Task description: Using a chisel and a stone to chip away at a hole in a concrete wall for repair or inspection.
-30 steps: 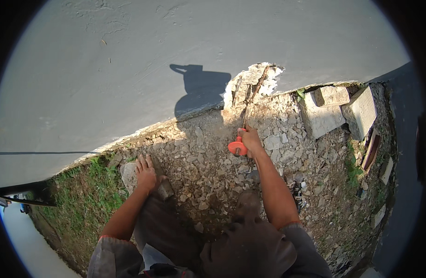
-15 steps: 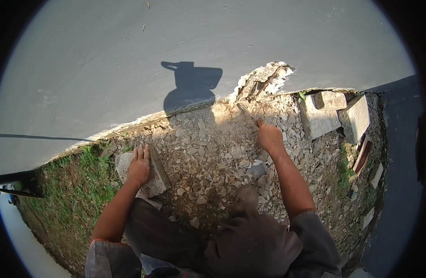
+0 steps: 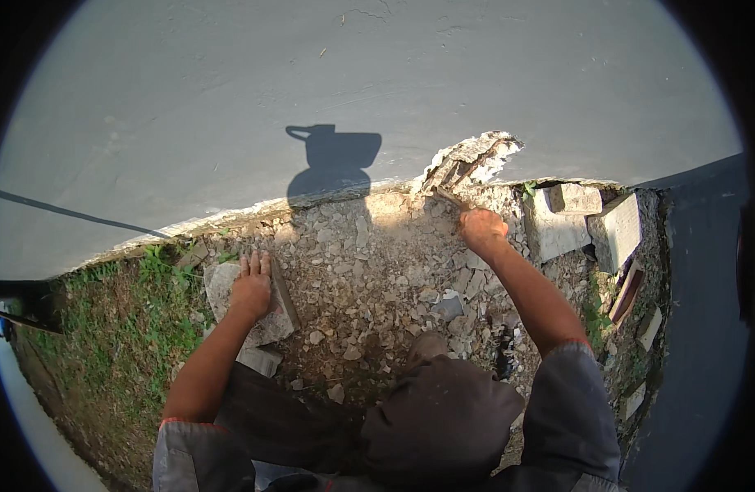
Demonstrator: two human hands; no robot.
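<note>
Left of centre, the left hand (image 3: 252, 287) lies flat on a block (image 3: 275, 325), fingers extended, gripping nothing. Right of centre, the right hand (image 3: 484, 230), closed on a rod (image 3: 449, 197), is nearer the broken patch (image 3: 467, 157). Rod slants up-left to its foot. Compared with half a second ago: right hand closer to the wall (image 3: 508, 74).

There is no text, label, number or sign which can be read here.
</note>
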